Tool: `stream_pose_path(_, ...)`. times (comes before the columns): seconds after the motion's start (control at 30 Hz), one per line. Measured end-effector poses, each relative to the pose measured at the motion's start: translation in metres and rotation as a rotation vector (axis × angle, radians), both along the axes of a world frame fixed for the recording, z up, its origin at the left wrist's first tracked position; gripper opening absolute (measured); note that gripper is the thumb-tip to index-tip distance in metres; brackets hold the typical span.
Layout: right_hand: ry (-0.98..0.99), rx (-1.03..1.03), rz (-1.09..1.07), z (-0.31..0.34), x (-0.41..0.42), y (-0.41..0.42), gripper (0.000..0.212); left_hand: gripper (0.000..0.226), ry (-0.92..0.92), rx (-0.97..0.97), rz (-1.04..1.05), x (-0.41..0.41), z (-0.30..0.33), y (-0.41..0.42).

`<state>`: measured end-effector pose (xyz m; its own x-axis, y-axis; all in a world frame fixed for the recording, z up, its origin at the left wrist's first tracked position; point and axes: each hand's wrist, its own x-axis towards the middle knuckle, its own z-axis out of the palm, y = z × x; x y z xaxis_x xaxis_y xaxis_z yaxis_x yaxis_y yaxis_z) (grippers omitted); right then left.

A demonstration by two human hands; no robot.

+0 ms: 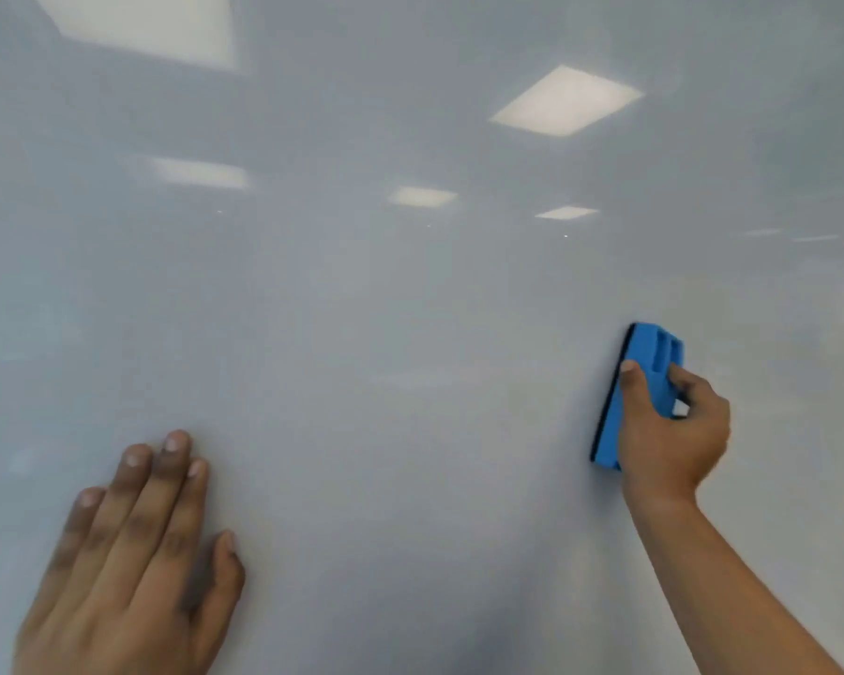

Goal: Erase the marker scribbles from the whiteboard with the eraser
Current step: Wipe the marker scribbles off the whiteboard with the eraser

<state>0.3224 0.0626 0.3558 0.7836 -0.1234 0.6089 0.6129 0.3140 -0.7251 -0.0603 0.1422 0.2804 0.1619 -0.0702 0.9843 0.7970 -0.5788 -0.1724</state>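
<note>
A glossy whiteboard [386, 333] fills the whole view. No marker scribbles show on it, only faint smears. My right hand [673, 431] grips a blue eraser [639, 382] with a black felt edge and holds it upright, the felt pressed against the board at the right. My left hand [132, 552] lies flat on the board at the lower left, fingers spread and holding nothing.
Reflections of square ceiling lights [566, 99] show on the upper part of the board. My right forearm [732, 591] runs from the lower right corner up to the hand.
</note>
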Motion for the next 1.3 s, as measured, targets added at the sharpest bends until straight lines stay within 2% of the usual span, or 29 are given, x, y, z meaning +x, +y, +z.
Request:
stream_pose_path(0.03,0.029,0.001,-0.017,-0.015,-0.003,0.0,0.036,0.057,0.031,0.059,0.057,-0.001,0.005,-0.005)
stream_pose_path(0.1,0.06,-0.009,-0.039,-0.02,-0.002,-0.003,0.041,0.051,0.037,0.048,0.117,0.0,0.006,-0.012)
stream_pose_path(0.27,0.064,0.071,0.002,0.074,0.014,0.0,0.056,0.048,0.038,0.011,0.145,-0.002,0.004,-0.012)
stream_pose_path(0.33,-0.099,0.178,-0.02,0.114,0.046,0.021,0.073,0.048,0.011,-0.009,0.103,-0.002,0.007,-0.014)
stream_pose_path(0.37,-0.127,0.178,-0.049,0.138,0.032,0.027,0.079,0.048,-0.004,-0.025,0.079,-0.003,0.008,-0.016)
stream_pose_path(0.43,-0.19,0.06,-0.019,0.166,-0.053,0.017,0.076,0.048,-0.015,-0.043,0.047,-0.004,0.008,-0.02)
stream_pose_path(0.5,-0.486,0.005,0.042,0.164,-0.133,0.018,0.063,0.051,0.005,-0.073,0.034,-0.007,0.008,-0.023)
stream_pose_path(0.63,-1.143,-0.046,0.05,0.082,-0.222,0.014,0.043,0.054,-0.004,-0.135,-0.045,-0.016,0.004,-0.034)
stream_pose_path(0.8,-1.515,-0.231,0.231,-0.08,-0.242,0.01,0.025,0.056,-0.197,-0.208,-0.055,-0.051,-0.046,-0.068)
stream_pose_path(0.87,-1.745,-0.415,0.301,-0.159,-0.244,0.003,0.008,0.056,-0.126,-0.289,-0.056,-0.065,-0.076,-0.083)
stream_pose_path(0.93,-1.876,-0.577,0.377,-0.22,-0.243,-0.002,0.006,0.054,0.0,-0.37,-0.072,-0.077,-0.11,-0.095)
stream_pose_path(1.03,-1.797,-0.735,0.502,-0.256,-0.247,-0.011,0.014,0.051,0.229,-0.567,-0.12,-0.093,-0.159,-0.111)
stream_pose_path(1.13,-1.613,-0.761,0.62,-0.262,-0.261,-0.025,0.029,0.074,0.481,-0.835,-0.139,-0.105,-0.199,-0.126)
stream_pose_path(1.23,-1.475,-0.791,0.696,-0.268,-0.268,-0.044,0.037,0.099,0.509,-1.011,-0.158,-0.107,-0.22,-0.135)
stream_pose_path(1.3,-1.394,-0.832,0.743,-0.28,-0.266,-0.059,0.039,0.096,0.463,-1.051,-0.16,-0.103,-0.23,-0.137)
